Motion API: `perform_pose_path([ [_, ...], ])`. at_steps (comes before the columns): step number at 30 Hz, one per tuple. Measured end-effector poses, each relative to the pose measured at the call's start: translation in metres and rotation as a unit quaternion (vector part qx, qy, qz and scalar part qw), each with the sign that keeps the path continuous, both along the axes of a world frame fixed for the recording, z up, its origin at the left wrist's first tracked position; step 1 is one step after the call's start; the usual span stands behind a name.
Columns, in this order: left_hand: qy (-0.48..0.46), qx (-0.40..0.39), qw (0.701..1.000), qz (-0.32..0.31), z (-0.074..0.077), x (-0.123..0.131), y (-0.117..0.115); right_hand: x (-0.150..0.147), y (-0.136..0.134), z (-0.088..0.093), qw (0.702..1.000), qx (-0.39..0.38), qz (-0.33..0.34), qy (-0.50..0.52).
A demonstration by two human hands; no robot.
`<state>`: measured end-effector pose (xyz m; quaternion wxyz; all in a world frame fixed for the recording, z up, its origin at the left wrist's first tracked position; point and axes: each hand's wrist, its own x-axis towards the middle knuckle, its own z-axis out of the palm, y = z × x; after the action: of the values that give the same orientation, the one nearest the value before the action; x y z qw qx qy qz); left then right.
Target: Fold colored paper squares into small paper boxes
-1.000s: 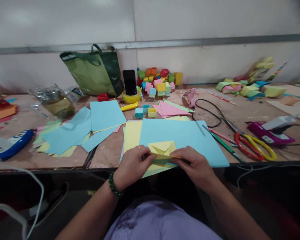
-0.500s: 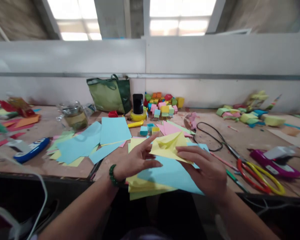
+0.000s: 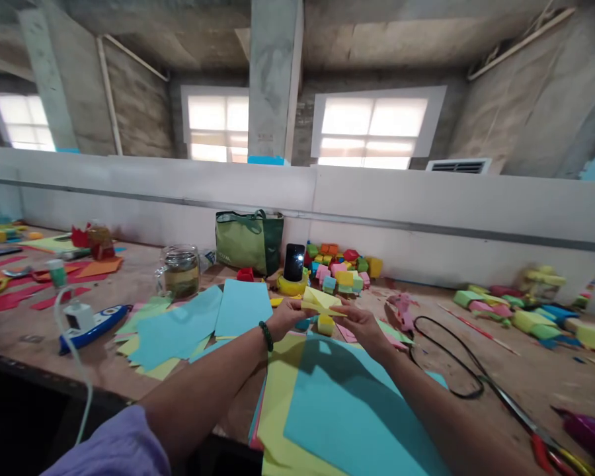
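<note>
My left hand (image 3: 285, 317) grips the left edge of a folded piece of yellow paper (image 3: 320, 299). At its right edge my right hand (image 3: 361, 322) pinches the same piece. Both arms stretch forward, and the paper is held up off the table. Just beneath it sits a small yellow paper box (image 3: 326, 324), with a blue one partly hidden beside my left hand. Under my forearms lies a stack of blue sheets (image 3: 347, 403) and yellow sheets (image 3: 280, 396).
Behind the paper, a phone (image 3: 294, 261) leans on a yellow stand (image 3: 291, 284), near a pile of paper cubes (image 3: 344, 277) and a green bag (image 3: 248, 244). Left are a glass mug (image 3: 179, 272) and loose blue sheets (image 3: 178, 330). Scissors (image 3: 525, 423) and a black cable (image 3: 446, 350) lie right.
Both hands have moved forward, away from my body, with the yellow paper, which now looks more closed and compact. My left fingers have closed on it. My view has tilted up.
</note>
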<state>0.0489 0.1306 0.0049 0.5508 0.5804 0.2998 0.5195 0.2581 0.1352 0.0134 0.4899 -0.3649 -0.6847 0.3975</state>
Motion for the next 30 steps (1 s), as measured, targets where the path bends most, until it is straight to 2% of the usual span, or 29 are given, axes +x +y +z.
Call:
perform_pose_path([
  [2, 0.003, -0.028, 0.999, -0.022, -0.007, 0.000, -0.001, -0.002, -0.002, -0.008, 1.000, -0.021, 0.004, 0.004],
  [6, -0.011, -0.074, 0.996, -0.038, -0.013, 0.003, -0.002, -0.004, -0.010, -0.007, 0.999, -0.044, -0.007, 0.029],
  [11, -0.019, -0.069, 0.997, 0.009, -0.015, 0.007, -0.005, -0.009, -0.017, -0.010, 0.993, -0.094, 0.004, 0.070],
  [16, -0.013, -0.064, 0.997, 0.031, -0.010, 0.006, -0.010, -0.012, -0.015, -0.015, 0.985, -0.133, 0.009, 0.108],
  [25, -0.019, -0.136, 0.991, 0.006, -0.010, 0.008, -0.013, -0.015, -0.017, -0.018, 0.986, -0.112, -0.020, 0.126],
  [30, -0.029, -0.107, 0.992, 0.054, -0.012, 0.013, -0.013, -0.018, -0.018, -0.017, 0.983, -0.109, -0.054, 0.134],
])
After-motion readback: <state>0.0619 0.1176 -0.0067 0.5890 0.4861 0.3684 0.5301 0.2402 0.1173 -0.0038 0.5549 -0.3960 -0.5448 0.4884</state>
